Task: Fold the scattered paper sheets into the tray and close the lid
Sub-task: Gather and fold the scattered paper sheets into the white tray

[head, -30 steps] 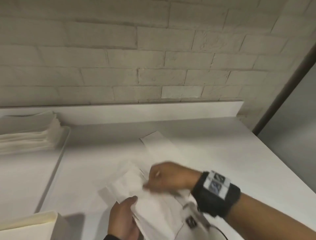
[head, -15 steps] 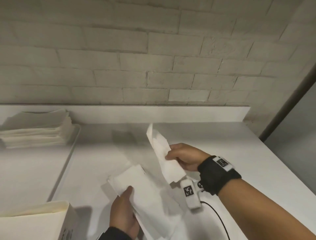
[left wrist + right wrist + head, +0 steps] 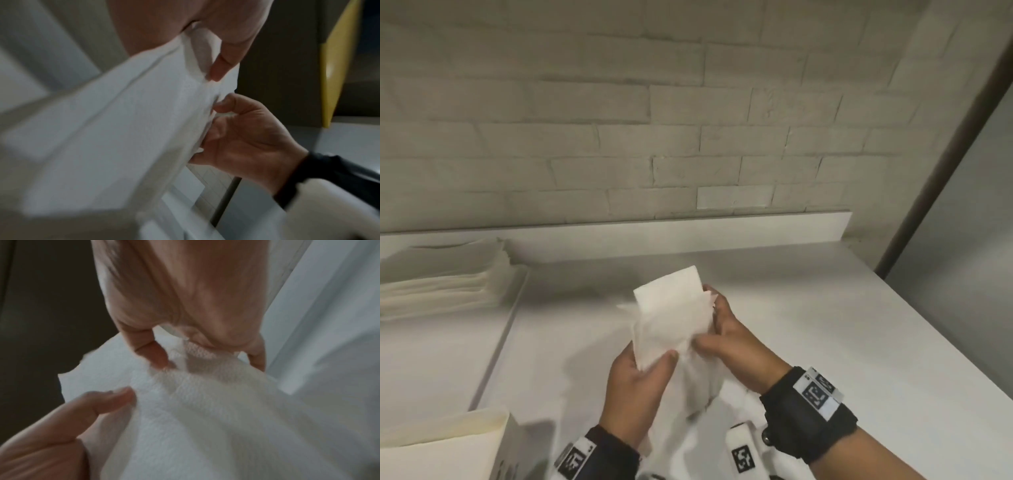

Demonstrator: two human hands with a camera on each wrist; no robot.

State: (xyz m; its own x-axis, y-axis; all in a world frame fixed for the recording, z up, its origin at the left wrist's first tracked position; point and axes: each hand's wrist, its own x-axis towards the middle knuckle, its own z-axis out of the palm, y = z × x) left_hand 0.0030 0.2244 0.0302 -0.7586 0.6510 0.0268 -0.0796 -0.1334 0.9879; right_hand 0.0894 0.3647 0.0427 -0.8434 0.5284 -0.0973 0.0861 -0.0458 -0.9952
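A bunch of white paper sheets (image 3: 671, 311) is held up above the white table (image 3: 808, 325) between both hands. My left hand (image 3: 654, 363) grips the lower left edge, thumb on the front. My right hand (image 3: 709, 325) pinches the right side, with the fingers curled behind. In the left wrist view my left thumb (image 3: 220, 69) presses the paper (image 3: 113, 129) and my right hand (image 3: 246, 138) grips its edge. The right wrist view shows my right fingers (image 3: 156, 356) on the embossed paper (image 3: 205, 418), which hangs crumpled below the hands.
A stack of folded white sheets (image 3: 445, 277) lies at the back left, on a flat tray whose rim (image 3: 498, 346) runs toward me. A cream box (image 3: 441, 448) stands at the near left corner. The brick wall (image 3: 654, 137) borders the back and the table edge (image 3: 928, 339) falls off at right.
The hands were low over sheets on the table. The right hand lifted one sheet, then both hands came together and raised the sheets into the air.
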